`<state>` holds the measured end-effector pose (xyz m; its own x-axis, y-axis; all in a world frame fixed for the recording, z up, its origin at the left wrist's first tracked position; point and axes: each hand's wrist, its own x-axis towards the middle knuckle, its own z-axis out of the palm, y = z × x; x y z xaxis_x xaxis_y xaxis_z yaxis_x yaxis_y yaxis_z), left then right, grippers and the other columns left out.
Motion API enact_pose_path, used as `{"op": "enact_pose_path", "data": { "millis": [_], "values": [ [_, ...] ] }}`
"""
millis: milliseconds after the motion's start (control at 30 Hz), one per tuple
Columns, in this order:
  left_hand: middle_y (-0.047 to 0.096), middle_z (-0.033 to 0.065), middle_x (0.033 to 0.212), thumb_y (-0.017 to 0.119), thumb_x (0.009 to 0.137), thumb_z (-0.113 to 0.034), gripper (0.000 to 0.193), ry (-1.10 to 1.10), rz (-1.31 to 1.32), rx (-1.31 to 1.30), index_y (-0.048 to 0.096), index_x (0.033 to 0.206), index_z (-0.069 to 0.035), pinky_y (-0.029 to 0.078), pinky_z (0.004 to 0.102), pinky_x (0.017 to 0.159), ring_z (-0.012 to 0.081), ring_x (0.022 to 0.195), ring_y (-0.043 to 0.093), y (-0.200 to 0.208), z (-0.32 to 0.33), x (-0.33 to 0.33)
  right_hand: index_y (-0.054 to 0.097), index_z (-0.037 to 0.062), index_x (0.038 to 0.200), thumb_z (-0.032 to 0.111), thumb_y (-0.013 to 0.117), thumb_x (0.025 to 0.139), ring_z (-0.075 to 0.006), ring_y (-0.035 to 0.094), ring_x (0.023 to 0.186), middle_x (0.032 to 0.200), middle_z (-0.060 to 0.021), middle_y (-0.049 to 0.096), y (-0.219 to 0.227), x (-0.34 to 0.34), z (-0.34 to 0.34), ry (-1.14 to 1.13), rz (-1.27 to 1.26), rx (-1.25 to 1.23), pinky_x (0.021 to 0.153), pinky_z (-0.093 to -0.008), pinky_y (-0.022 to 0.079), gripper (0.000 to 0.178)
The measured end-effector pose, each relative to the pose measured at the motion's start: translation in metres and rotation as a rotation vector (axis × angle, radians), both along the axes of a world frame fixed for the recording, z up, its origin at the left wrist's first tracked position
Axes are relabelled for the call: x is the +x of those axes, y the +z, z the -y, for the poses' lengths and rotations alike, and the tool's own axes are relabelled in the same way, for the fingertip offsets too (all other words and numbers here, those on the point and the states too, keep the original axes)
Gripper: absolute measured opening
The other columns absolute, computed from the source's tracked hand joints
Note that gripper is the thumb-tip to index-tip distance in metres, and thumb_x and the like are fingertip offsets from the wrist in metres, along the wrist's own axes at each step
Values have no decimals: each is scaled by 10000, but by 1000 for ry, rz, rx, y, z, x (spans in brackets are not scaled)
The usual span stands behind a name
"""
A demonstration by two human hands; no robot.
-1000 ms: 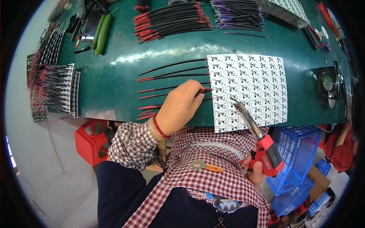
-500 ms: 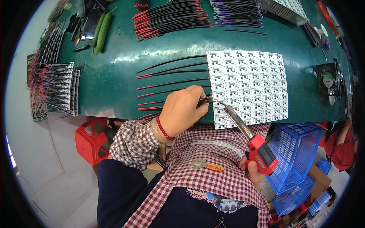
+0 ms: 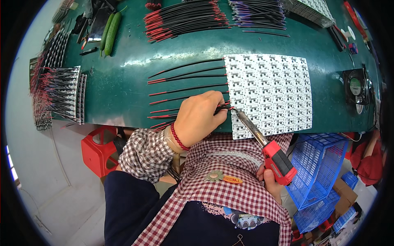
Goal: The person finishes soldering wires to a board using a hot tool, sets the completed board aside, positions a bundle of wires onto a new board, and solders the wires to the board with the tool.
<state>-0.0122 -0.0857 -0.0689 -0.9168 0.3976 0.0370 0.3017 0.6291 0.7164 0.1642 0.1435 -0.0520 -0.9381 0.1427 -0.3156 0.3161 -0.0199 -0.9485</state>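
A white circuit board panel (image 3: 271,94) lies on the green table, its lower edge at my apron. Several black wires with red ends (image 3: 184,87) stretch leftward from its left edge. My left hand (image 3: 200,115) is closed by the panel's lower left side, pinching a black wire (image 3: 223,107) whose end meets the board. In my right hand (image 3: 269,180) is a red and black soldering iron (image 3: 279,162), gripped by its handle. The iron's bent tip touches or nearly touches the board edge where the pinched wire ends.
Bundles of black-and-red wires (image 3: 184,20) and purple-black wires (image 3: 258,14) lie at the back. Wired boards (image 3: 61,94) stand at the left, below two cucumbers (image 3: 111,35). A small fan (image 3: 355,86) sits at the right. Beneath the table are blue crates (image 3: 316,164) and a red stool (image 3: 98,151).
The soldering iron has shifted left and slightly up, its tip now at the wire's end on the board edge. My left hand stays almost in place, still pinching the wire.
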Motion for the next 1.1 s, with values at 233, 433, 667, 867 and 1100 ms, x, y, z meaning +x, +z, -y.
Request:
{"op": "enact_pose_path", "data": {
  "millis": [233,433,667,867,1100],
  "values": [
    [579,132,699,668,727,-131,173,-4,-6,-5,574,794,-2,449,363,533,297,592,581,1,1,0,600,-17,873,204,603,891,-101,532,631,731,-41,591,5,5,0,32,-13,-26,576,-253,427,222],
    [582,134,736,661,738,-133,177,-32,9,-25,580,827,-3,454,370,560,303,623,583,1,4,-2,588,-14,928,217,589,903,-99,528,636,760,-36,591,12,5,-1,13,35,-48,577,-251,427,233],
    [572,132,772,641,754,-122,166,-93,57,12,589,868,-12,448,377,579,315,651,576,4,7,-6,594,-6,908,195,580,907,-93,521,633,747,-38,587,11,5,1,11,34,-25,567,-250,420,201],
    [568,135,758,636,752,-115,158,-71,40,10,581,856,-9,446,380,573,316,643,572,2,5,-4,592,-10,898,207,571,913,-91,522,628,738,-41,588,7,2,-1,93,25,17,565,-247,421,219],
    [562,136,747,635,751,-108,152,-65,35,3,572,842,-4,442,380,568,315,641,569,2,4,-4,588,-16,907,237,563,919,-96,517,620,733,-43,583,12,4,5,-15,-5,-24,559,-249,419,254]
  ]
}}
